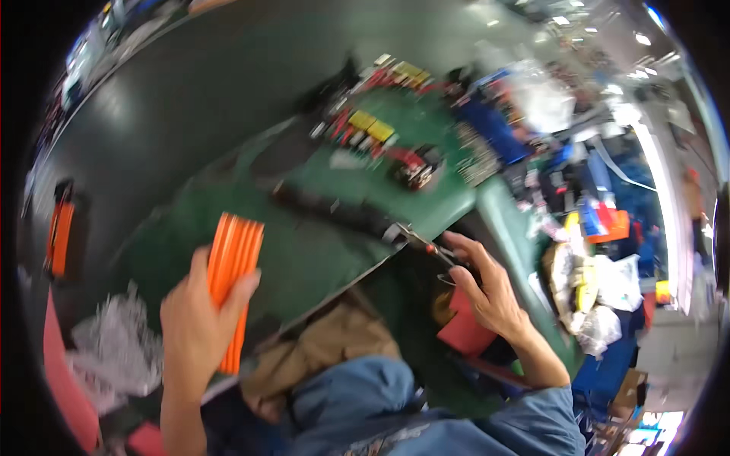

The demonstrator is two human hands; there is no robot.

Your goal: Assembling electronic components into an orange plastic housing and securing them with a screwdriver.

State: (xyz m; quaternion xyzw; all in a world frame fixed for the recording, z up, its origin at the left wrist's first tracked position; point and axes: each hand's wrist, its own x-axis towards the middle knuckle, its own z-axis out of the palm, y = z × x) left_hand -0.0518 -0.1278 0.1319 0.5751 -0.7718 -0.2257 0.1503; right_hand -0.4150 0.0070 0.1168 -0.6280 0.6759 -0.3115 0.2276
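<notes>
My left hand (190, 319) is closed round a ribbed orange piece (234, 262), long and flat, held upright over the green mat's near edge. To the right, my right hand (487, 292) grips a slim metal tool that looks like scissors (430, 248), with a red spot at its pivot and its tip aimed up and left. Motion blurs its handles, and fingers partly cover them. Just beyond that tip lies a long black cylindrical tool (334, 211) on the green mat (281, 254). It is blurred too.
Red, yellow and black parts (365, 129) lie farther back on the mat. Another orange piece (61, 239) is at far left, above crumpled clear plastic (118, 346). Bags and bins (601, 289) crowd the right. A pinkish-red container (468, 327) sits below my right hand.
</notes>
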